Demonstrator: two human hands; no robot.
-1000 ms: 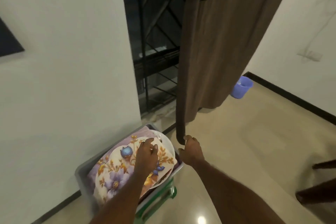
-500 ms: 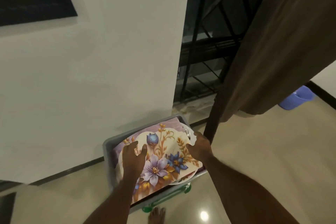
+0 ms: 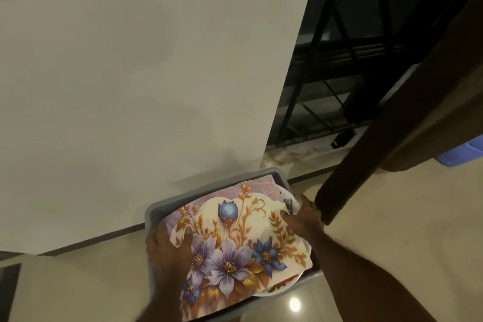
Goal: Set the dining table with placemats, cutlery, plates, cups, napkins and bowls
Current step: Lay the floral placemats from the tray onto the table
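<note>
A grey plastic bin point(image 3: 156, 210) sits low in front of me by the wall. On top of its contents lies a floral placemat point(image 3: 235, 238) with blue and purple flowers. A white plate edge point(image 3: 281, 290) shows under it at the lower right, and fork tines point(image 3: 288, 202) poke out at the far right corner. My left hand point(image 3: 167, 248) grips the bin's left side, thumb on the placemat. My right hand point(image 3: 304, 217) grips the right side, thumb on the placemat. What lies deeper in the bin is hidden.
A white wall point(image 3: 143, 73) stands right behind the bin. A brown curtain point(image 3: 392, 125) hangs at the right, next to my right hand, before a dark barred window point(image 3: 339, 73). A blue bucket point(image 3: 460, 155) sits behind the curtain. Glossy beige floor point(image 3: 405, 230) spreads right.
My view has swung left and closer to the bin. My right hand went from the curtain's edge to the bin's right side, and my left hand slid from the placemat's middle to the left side.
</note>
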